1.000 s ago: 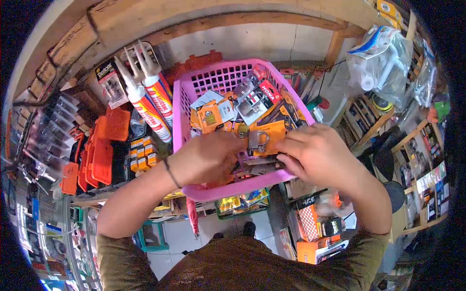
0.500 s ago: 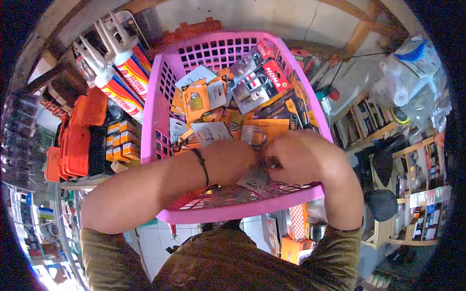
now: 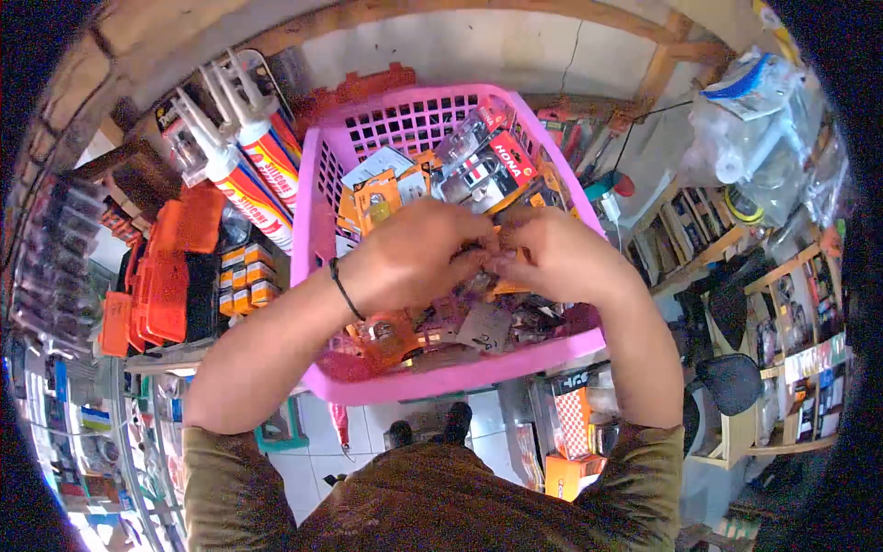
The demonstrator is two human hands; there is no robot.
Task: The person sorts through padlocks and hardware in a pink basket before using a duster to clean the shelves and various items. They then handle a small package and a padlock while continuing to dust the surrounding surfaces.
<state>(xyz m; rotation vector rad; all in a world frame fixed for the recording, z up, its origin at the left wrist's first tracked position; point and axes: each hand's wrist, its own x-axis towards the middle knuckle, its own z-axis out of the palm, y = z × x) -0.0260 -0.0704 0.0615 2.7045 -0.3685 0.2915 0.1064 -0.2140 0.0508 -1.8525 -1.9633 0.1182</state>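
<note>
A pink plastic basket (image 3: 460, 382) holds many carded packages, among them a red-topped HONA pack (image 3: 508, 155) and orange cards (image 3: 375, 198). Above its middle my left hand (image 3: 418, 248), with a dark band on the wrist, meets my right hand (image 3: 552, 253) at the fingertips. Both hands have their fingers bent and pinched together; whatever lies between them is too small and blurred to name. A grey card (image 3: 485, 328) lies below the hands near the basket's front.
Silicone tubes (image 3: 258, 189), an orange toolbox (image 3: 166, 276) and small orange boxes (image 3: 246, 279) stand left of the basket. Plastic-wrapped items (image 3: 759, 138) hang at the upper right, above wooden shelves (image 3: 736, 442). An orange box (image 3: 572, 474) sits at the lower right.
Both hands have risen from the basket's front part toward its middle, uncovering the packages near the front. The view has shifted slightly, showing feet on the floor.
</note>
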